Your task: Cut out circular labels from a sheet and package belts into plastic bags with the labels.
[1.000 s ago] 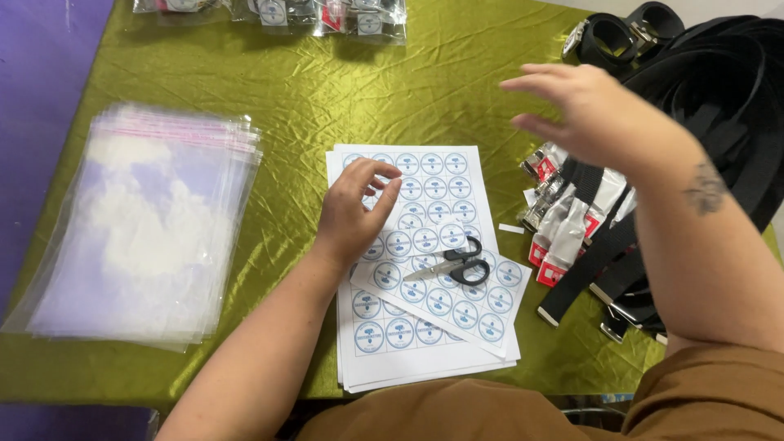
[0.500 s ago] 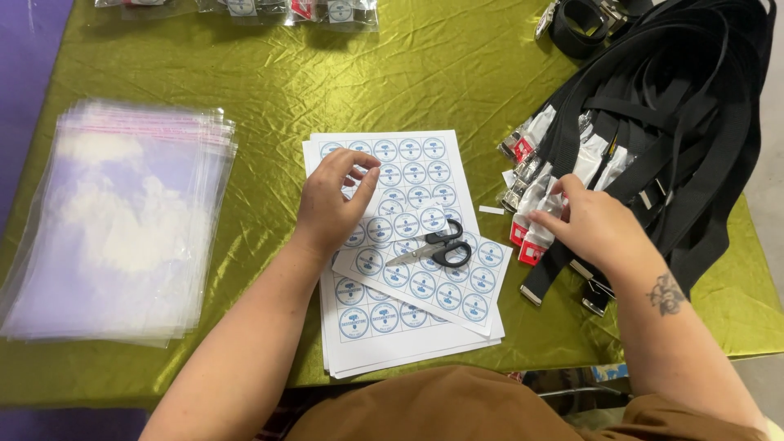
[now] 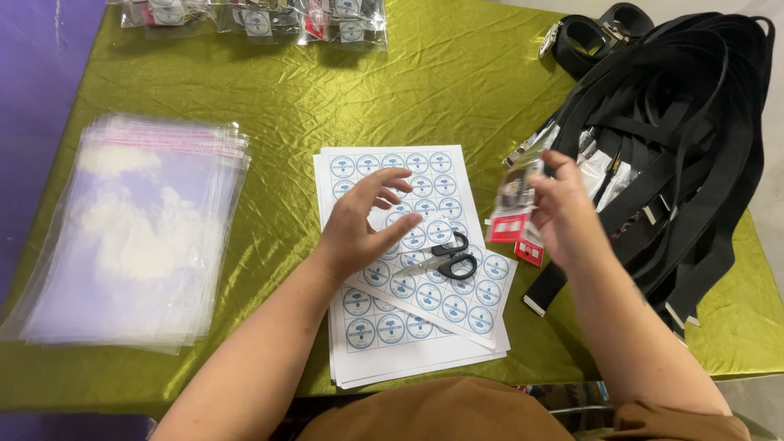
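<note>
My right hand (image 3: 565, 214) holds up a small packet with a red and white card (image 3: 516, 214), just left of a heap of black straps (image 3: 684, 131). My left hand (image 3: 365, 227) hovers over a stack of white sheets printed with round blue stickers (image 3: 408, 269), fingers spread and curled, holding nothing. Black-handled scissors (image 3: 445, 260) lie on the top sheet, right of my left hand. More small packets (image 3: 600, 167) lie against the straps.
A stack of clear plastic bags (image 3: 139, 233) lies at the left on the green cloth (image 3: 269, 106). Several filled bags (image 3: 253, 18) sit along the far edge. A coiled black strap with a buckle (image 3: 592, 31) rests at the top right.
My right hand has lifted a packet from the pile by the straps and brought it left. My left hand has risen off the sticker sheet and opened its fingers.
</note>
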